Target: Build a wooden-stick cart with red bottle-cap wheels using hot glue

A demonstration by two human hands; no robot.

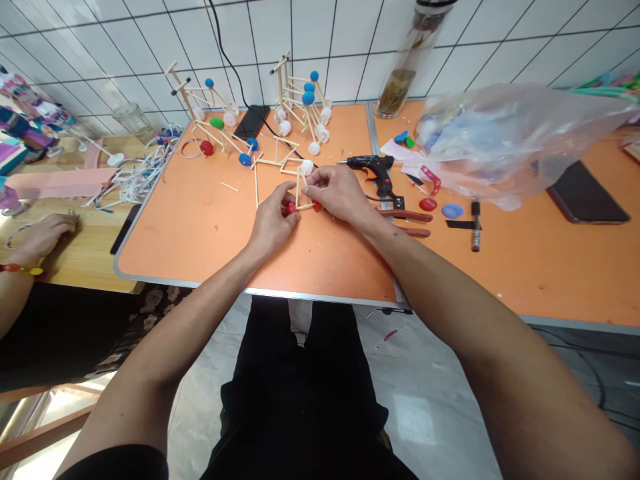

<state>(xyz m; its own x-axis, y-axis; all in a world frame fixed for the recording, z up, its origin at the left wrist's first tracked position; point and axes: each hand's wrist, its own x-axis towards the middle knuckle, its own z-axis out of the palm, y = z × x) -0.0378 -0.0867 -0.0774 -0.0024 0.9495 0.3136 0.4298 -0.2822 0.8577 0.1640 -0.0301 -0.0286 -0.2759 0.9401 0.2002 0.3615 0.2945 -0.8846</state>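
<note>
Orange table, glue gun, stick models

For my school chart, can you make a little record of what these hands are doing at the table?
Left hand: holds a wooden stick frame
Right hand: holds the same frame
Frame ends: red round pieces
Nearby: black hot glue gun
Table: orange, with a metal edge
Also there: stick models with blue and white round pieces
Co-worker: one hand on a wooden table

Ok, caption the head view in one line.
Left hand and right hand hold a wooden-stick frame with red round caps at an orange table.
</note>
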